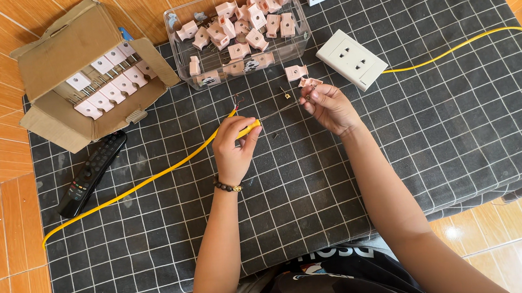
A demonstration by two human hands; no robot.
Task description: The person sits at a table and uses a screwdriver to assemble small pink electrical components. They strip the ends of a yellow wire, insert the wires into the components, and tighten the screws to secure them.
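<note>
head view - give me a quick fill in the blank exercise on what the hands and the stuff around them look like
1. The left hand grips a screwdriver with a ____ handle.
2. The right hand pinches a small pink plug part beside the ____ wall socket.
3. The clear plastic tub holds many ____ plug parts.
4. The remote control lies in front of the ____ box.

Missing words: yellow; white; pink; cardboard

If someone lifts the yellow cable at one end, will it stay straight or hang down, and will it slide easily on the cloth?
The yellow cable probably droops: it already lies in loose curves across the checked cloth. It looks thin, so likely light. Its smooth jacket may slide, though the fabric could drag on it a little.
</note>
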